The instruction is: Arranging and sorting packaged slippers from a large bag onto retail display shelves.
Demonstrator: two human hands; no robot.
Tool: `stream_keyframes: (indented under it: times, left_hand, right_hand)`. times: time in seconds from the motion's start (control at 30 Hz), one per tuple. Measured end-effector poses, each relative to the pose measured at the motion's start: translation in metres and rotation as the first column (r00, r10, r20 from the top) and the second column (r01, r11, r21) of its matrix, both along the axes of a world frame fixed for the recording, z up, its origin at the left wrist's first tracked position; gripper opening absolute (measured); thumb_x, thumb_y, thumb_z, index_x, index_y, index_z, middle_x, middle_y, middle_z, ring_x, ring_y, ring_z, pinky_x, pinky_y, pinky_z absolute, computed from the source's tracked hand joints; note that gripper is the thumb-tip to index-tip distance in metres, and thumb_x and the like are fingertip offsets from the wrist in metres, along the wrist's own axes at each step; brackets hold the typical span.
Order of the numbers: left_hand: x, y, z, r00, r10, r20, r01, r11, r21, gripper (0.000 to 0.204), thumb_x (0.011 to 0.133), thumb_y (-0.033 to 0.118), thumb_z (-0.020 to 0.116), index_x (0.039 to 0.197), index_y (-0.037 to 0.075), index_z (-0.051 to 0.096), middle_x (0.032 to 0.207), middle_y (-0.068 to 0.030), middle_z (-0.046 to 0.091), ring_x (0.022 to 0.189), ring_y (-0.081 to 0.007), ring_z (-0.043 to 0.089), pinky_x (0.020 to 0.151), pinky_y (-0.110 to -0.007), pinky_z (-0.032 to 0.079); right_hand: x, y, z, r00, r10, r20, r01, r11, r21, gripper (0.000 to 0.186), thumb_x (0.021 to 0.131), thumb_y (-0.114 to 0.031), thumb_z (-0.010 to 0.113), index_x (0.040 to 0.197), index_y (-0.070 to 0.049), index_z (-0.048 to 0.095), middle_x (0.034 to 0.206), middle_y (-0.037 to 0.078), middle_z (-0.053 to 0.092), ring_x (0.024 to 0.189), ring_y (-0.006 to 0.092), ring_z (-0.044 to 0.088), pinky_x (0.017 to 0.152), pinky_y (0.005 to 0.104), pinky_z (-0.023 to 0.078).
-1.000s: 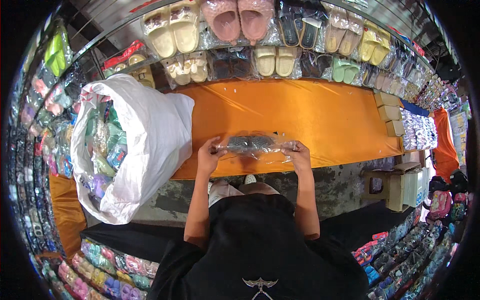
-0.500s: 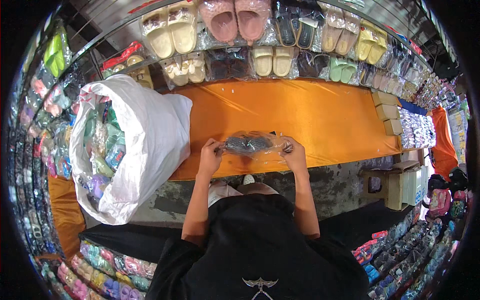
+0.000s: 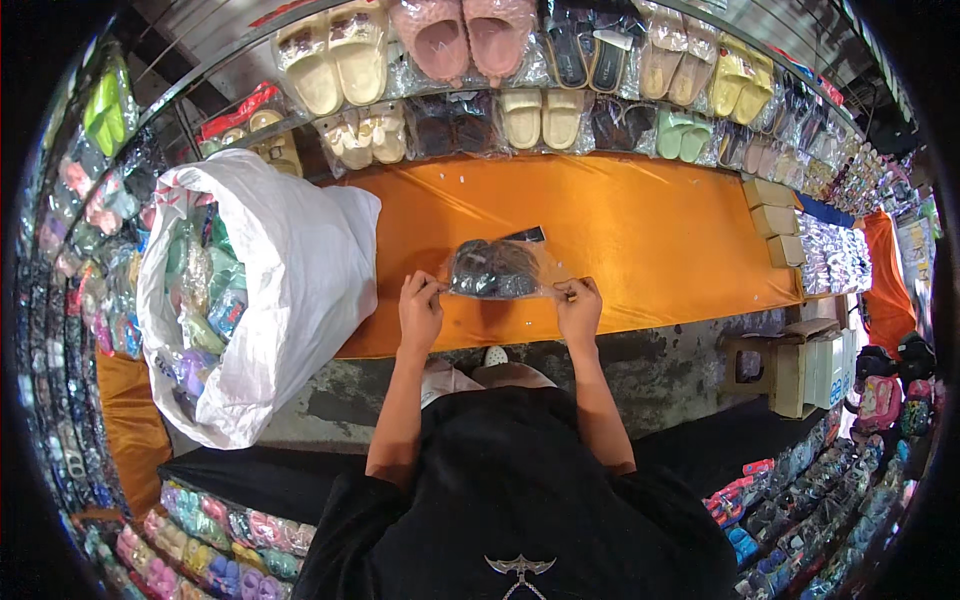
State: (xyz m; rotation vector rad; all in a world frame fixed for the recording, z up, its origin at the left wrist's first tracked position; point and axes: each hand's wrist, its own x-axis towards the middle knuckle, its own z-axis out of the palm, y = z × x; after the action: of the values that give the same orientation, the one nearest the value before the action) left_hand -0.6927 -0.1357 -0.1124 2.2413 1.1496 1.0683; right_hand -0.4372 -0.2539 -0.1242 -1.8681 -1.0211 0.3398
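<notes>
Between my hands a clear plastic bag [image 3: 545,278] is stretched over the orange cloth, with a pair of dark grey slippers [image 3: 494,268] inside it. My left hand [image 3: 421,308] pinches the bag's left corner. At the opposite corner my right hand [image 3: 578,308] pinches the plastic, its fingers closed. Just beyond the bag lies a flat dark rectangular object [image 3: 526,235], partly covered by it; I cannot tell what it is.
An orange cloth [image 3: 640,240] covers the long table. On the left stands a large white sack [image 3: 300,260] full of bagged slippers. Small cardboard boxes [image 3: 768,222] sit at the table's right end. Racks of wrapped slippers [image 3: 540,118] line the far side.
The bagged slippers have tilted up, so more of them shows above my hands. My right hand has shifted slightly left. More of the flat dark object is now visible.
</notes>
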Motion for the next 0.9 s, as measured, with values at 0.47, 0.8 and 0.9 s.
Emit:
stream_keyframes:
  times: [0.47, 0.8, 0.9]
  left_hand:
    - [-0.015, -0.033, -0.065, 0.906, 0.423, -0.029, -0.146, 0.247, -0.958, 0.017, 0.088, 0.012, 0.069, 0.097, 0.001, 0.06, 0.105, -0.0105, 0.059, 0.099, -0.0228, 0.06, 0.083, -0.033, 0.049]
    - [-0.006, -0.036, -0.053, 0.572, 0.627, 0.529, 0.709, -0.054, -0.703, 0.033, 0.093, 0.019, 0.058, 0.115, -0.002, 0.046, 0.118, -0.02, 0.05, 0.117, -0.0361, 0.053, 0.107, -0.046, 0.044]
    - [0.007, -0.032, -0.04, 0.549, 0.71, 0.441, 0.695, -0.094, -0.713, 0.042, 0.09, 0.022, 0.064, 0.12, -0.002, 0.046, 0.117, -0.0183, 0.054, 0.113, -0.034, 0.055, 0.107, -0.045, 0.043]
  right_hand:
    - [-0.008, -0.017, -0.045, 0.437, -0.31, -0.844, -0.007, 0.937, -0.348, 0.032, 0.091, -0.008, 0.057, 0.12, -0.002, 0.048, 0.096, 0.012, 0.063, 0.081, 0.0253, 0.068, 0.066, 0.0365, 0.059]
    - [-0.002, -0.021, -0.045, -0.219, -0.102, -0.97, 0.255, 0.954, -0.158, 0.031, 0.096, -0.02, 0.047, 0.115, 0.004, 0.05, 0.123, 0.022, 0.052, 0.115, 0.0417, 0.05, 0.098, 0.0561, 0.047]
    - [-0.008, -0.003, -0.033, -0.186, -0.269, -0.945, 0.197, 0.932, -0.304, 0.042, 0.094, -0.037, 0.052, 0.115, 0.0, 0.051, 0.128, 0.025, 0.046, 0.118, 0.0449, 0.047, 0.097, 0.0572, 0.046]
